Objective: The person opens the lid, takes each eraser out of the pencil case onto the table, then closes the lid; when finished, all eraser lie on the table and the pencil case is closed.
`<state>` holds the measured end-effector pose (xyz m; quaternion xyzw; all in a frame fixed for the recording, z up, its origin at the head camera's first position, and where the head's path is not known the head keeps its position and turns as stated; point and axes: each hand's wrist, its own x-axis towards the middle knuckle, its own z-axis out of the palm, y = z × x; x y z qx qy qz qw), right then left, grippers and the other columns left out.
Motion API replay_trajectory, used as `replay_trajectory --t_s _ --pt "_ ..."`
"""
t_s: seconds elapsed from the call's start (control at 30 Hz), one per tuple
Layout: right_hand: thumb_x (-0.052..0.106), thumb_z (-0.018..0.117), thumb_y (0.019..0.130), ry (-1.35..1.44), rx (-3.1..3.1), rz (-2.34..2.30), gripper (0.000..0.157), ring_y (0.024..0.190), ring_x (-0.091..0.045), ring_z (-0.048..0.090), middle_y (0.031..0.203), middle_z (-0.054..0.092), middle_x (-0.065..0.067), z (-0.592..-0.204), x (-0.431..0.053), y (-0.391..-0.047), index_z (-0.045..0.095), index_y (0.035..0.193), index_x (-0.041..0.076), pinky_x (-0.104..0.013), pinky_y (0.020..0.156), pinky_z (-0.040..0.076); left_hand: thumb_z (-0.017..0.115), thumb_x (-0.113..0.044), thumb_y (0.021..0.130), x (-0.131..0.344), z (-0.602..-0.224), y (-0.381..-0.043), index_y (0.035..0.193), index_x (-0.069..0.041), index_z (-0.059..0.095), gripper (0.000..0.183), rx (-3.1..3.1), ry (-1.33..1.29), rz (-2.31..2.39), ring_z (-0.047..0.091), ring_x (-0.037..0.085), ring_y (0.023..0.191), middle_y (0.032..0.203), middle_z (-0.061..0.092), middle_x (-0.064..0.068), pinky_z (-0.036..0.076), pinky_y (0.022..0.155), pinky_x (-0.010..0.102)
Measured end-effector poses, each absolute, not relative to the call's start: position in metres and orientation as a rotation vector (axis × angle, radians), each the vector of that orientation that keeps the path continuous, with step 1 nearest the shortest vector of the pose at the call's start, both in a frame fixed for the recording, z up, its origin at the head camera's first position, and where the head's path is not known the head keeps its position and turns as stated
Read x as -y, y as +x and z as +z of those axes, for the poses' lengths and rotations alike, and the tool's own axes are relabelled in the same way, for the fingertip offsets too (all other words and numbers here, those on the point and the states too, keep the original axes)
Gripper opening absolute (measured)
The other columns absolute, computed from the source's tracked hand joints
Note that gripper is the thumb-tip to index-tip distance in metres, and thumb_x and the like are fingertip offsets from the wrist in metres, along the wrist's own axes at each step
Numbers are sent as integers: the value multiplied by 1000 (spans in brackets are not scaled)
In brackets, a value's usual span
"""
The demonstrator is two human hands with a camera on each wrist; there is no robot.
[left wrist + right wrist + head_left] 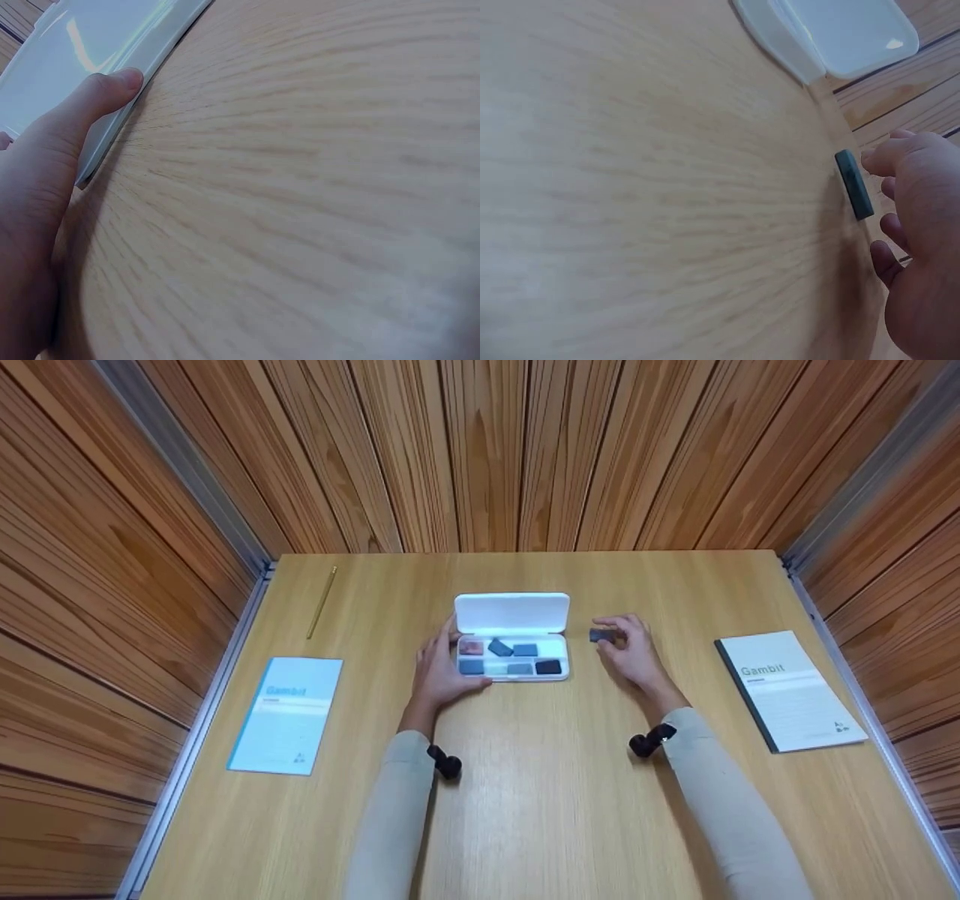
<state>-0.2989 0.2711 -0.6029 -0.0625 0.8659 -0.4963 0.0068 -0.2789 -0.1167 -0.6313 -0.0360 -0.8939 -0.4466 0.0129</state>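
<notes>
A white hinged case (556, 646) stands with its lid (512, 613) raised. Inside it are several small rectangular blocks: a reddish one (472, 648), a tilted dark blue-grey one (500, 647), a black one (548, 667) and other blue-grey ones. My left hand (442, 671) grips the case's left end, its thumb (112, 88) along the front edge; its other fingers are partly hidden. To the right of the case, my right hand (636, 651) pinches a dark blue-grey block (853, 184) by its end, apart from the case.
A blue-edged notebook (285, 716) lies at the left, with a gold pencil-like stick (322, 603) behind it. Another notebook (791, 694) with a dark spine lies at the right. Wooden panels (480, 457) enclose the table (540, 810) at the back and sides.
</notes>
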Motion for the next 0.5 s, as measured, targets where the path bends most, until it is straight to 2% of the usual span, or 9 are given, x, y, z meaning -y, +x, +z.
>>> replay_trajectory --t_s 0.17,0.4,0.5 --pt "-3 69 106 -276 -2751 -1497 44 148 -44 42 153 55 -28 -600 -260 -294 68 149 3 -61 127 44 104 -54 71 117 -632 -278 181 -33 20 140 2792 -128 -1375 49 34 157 164 62 3 25 137 60" --pt "0 72 105 -415 -2759 -1449 40 137 -44 53 143 65 -27 -596 -239 -290 71 145 1 -57 118 45 104 -55 69 117 -633 -279 181 -32 20 142 2797 -135 -1347 51 33 156 163 63 3 25 138 61" --pt "2 72 106 -447 -2747 -1429 38 137 -44 54 144 67 -25 -593 -229 -288 72 144 3 -59 120 43 104 -55 69 117 -632 -279 181 -33 20 141 2795 -129 -1354 51 33 156 162 63 3 25 138 61"
